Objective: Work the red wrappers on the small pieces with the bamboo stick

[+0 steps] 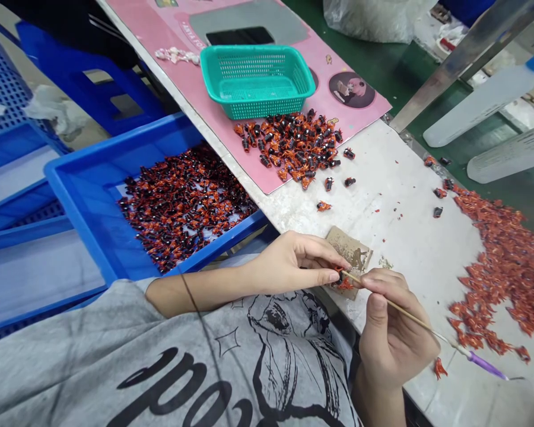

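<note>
My left hand point(300, 264) pinches a small red and black piece point(339, 277) between thumb and fingers at the table's near edge. Closed round a thin wooden stick point(404, 312), my right hand point(394, 326) holds its tip against that piece. The stick's far end has a purple part and a thin metal tip. Beneath the fingers lies a brown, stained square block point(349, 249), partly covered by my left hand. A heap of red pieces point(493, 267) spreads over the right of the white table. Red and black pieces point(293, 142) are piled further back.
A green basket point(258, 110) stands on a pink mat point(360, 127) near a dark phone point(240, 36). At the left, a blue tray point(84, 219) holds many red and black pieces. Plastic bottles point(480, 107) and a metal post point(449, 71) are at the upper right.
</note>
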Tool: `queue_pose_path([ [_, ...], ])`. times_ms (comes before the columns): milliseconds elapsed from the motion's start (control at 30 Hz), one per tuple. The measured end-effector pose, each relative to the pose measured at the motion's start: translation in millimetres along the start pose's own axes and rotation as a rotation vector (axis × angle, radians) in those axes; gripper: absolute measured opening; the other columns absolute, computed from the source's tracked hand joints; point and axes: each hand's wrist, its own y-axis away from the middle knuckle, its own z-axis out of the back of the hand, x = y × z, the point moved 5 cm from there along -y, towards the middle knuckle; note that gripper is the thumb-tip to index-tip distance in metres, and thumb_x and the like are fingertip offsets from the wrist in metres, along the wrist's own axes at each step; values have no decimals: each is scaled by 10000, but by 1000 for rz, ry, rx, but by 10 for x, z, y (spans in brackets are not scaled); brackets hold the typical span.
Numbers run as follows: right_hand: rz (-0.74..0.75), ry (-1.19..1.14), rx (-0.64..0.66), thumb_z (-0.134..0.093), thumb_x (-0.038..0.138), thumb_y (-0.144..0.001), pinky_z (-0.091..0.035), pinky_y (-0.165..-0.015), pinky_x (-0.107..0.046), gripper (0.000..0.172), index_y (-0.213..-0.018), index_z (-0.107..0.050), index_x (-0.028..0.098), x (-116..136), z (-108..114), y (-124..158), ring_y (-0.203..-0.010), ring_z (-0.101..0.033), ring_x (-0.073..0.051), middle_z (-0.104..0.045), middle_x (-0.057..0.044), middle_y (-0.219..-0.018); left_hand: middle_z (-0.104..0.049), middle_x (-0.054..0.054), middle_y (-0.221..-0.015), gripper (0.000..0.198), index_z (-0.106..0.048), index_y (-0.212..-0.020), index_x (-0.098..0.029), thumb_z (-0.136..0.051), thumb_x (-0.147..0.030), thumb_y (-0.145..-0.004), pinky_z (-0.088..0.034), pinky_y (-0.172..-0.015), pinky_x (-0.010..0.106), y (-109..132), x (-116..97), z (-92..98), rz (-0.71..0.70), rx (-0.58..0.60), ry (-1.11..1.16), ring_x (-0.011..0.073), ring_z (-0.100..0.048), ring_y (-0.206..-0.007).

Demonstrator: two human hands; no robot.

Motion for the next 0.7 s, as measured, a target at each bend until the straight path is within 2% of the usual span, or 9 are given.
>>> queue_pose_path([
  [300,4,20,16,-557,2,-899,-483,-807,-367,248,-1014,-689,178,24,-18,-4,-871,-630,-163,-675,-25,-874,-786,119,-1001,194,-808,-963,-120,-747,-159,-783,-601,-846,257,-2,3,-1,3,-3,-27,177,-741,-923],
  [400,9,53,-45,-586,25,-901,-501,-802,-363,229,-1000,-714,187,38,63,-17,-866,-650,-167,-699,-28,-876,-787,112,-972,194,-811,-957,-119,-738,-153,-780,-600,-833,246,0,-43,9,2,-6,-66,168,-738,-900],
  [467,2,129,-184,-614,63,-907,-513,-750,-342,190,-992,-729,188,18,266,-33,-832,-675,-173,-720,-33,-866,-785,106,-952,194,-814,-951,-125,-739,-163,-776,-604,-806,241,6,-73,24,17,-15,-83,163,-737,-874],
  [567,-74,357,-400,-596,242,-961,-517,-627,-331,133,-977,-710,176,-82,792,-47,-706,-689,-190,-729,-48,-845,-784,97,-937,182,-820,-930,-140,-743,-171,-768,-613,-763,236,18,-102,68,36,-67,-80,162,-740,-844],
  [633,-124,580,-430,-502,388,-1004,-521,-593,-341,280,-925,-676,183,-140,1208,-46,-651,-677,-198,-722,-59,-829,-789,89,-921,164,-825,-900,-152,-759,-166,-751,-620,-758,240,21,-112,94,31,-98,-76,165,-744,-832],
  [700,-159,784,-406,-477,469,-1003,-475,-554,-316,379,-836,-672,190,-167,1603,-13,-611,-646,-197,-698,-61,-733,-794,83,-913,154,-828,-875,-164,-780,-168,-729,-629,-764,251,20,-111,103,29,-107,-72,170,-747,-826],
])
